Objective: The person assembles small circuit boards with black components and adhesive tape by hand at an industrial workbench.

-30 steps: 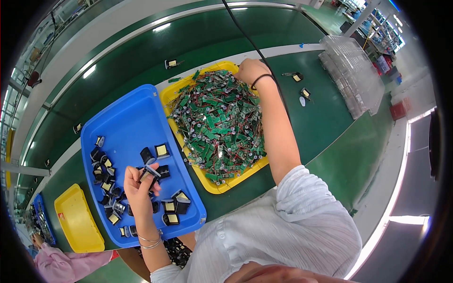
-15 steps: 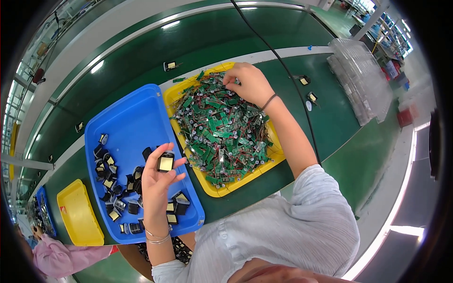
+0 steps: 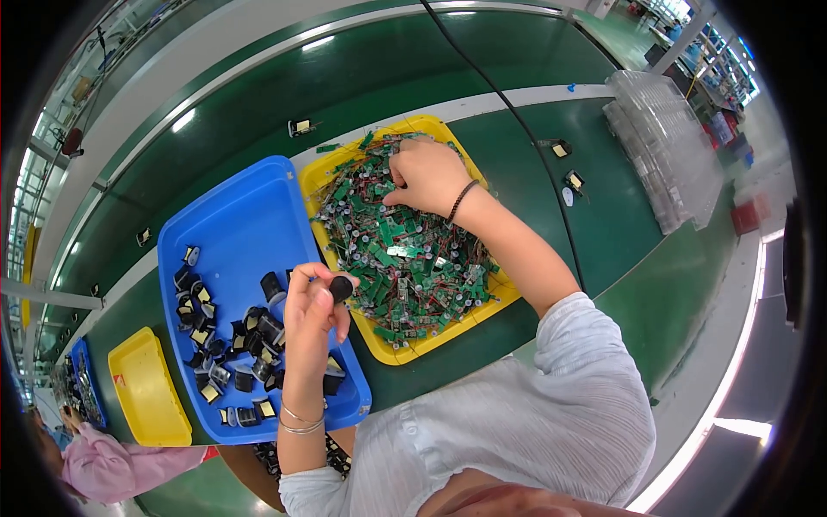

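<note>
Nearest, a pale shirt (image 3: 534, 414), and below the table's edge, more black parts (image 3: 334, 454) showing past the blue tray. Here's the left hand (image 3: 314, 306), two thin bangles (image 3: 301, 425) at the wrist, thumb and fingers pinching one black piece (image 3: 342, 289), its round dark face showing! It's held up over the right side of the blue tray (image 3: 241, 211), one of those, with a crowd of black units (image 3: 245, 340) inside, well over twenty and too overlapped for an exact count; several show pale yellow squares.

Just to the right, a yellow tray (image 3: 401, 355), heaped with green boards (image 3: 392, 254) and red wires, far too many to count. And in goes the right hand (image 3: 426, 175), one dark bracelet (image 3: 462, 200) behind it, fingers curled down among the boards; whether they grip one, I cannot tell. One lone board (image 3: 327, 148) sits outside, by the far left corner.

Over left, a second yellow tray (image 3: 151, 405), one red mark (image 3: 119, 380) on it, too small to read. Beyond it, one co-worker's pink sleeve (image 3: 108, 465).

Right side of the table (image 3: 594, 224): two loose units (image 3: 575, 181), one white oval (image 3: 567, 196), one black cable (image 3: 508, 103) across, a stack of clear trays (image 3: 663, 146). Farther back, one unit (image 3: 301, 127) on the green strip (image 3: 431, 60)!
</note>
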### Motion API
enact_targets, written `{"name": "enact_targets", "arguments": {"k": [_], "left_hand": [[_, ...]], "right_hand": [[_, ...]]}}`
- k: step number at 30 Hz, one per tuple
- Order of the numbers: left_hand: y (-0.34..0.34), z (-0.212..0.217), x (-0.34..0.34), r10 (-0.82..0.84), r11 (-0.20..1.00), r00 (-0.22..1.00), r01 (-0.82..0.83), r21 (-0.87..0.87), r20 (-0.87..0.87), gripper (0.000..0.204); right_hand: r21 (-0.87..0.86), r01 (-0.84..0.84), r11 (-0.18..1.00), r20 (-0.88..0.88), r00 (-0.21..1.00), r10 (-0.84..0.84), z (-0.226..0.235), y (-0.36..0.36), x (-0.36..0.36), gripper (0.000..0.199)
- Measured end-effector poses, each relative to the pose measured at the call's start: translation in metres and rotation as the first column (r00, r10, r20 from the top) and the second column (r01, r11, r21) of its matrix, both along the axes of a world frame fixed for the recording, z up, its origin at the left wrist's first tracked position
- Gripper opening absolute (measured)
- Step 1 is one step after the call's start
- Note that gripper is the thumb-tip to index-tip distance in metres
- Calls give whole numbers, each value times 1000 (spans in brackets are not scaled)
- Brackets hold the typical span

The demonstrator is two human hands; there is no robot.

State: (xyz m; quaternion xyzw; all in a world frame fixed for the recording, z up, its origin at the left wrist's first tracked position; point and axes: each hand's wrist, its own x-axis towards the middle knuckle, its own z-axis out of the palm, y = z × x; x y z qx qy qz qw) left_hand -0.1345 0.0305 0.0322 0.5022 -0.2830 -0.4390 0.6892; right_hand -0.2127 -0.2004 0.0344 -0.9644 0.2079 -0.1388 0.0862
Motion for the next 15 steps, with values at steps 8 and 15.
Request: {"name": "enact_targets", "arguments": {"k": [8,15], "left_hand": [[-11,0,-9,49,997,998,-51,59,38,41],[-17,2,-12,104,994,986,-106,-8,-131,31]], "right_hand": [[-205,86,975,4,996,-87,-11,8,2,19],[93,-109,990,119,988,97,-16,0,0,19]]}}
